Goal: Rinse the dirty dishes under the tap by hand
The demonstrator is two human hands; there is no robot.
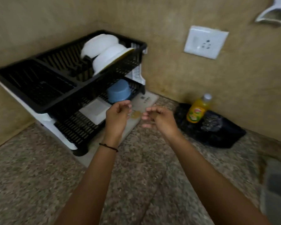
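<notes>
We see two white bowls [104, 52] leaning in the top tier of the black rack [39, 82], and a blue bowl [118, 90] on the lower tier, just behind our left hand [118, 115]. Left hand and right hand [157, 117] hover side by side, fingers loosely curled, holding nothing.

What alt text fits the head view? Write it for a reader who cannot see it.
The left hand and right hand, empty with fingers loosely curled, hover over a counter before a black dish rack. White bowls sit in its top tier, a blue cup below; a yellow bottle stands to the right.
</notes>
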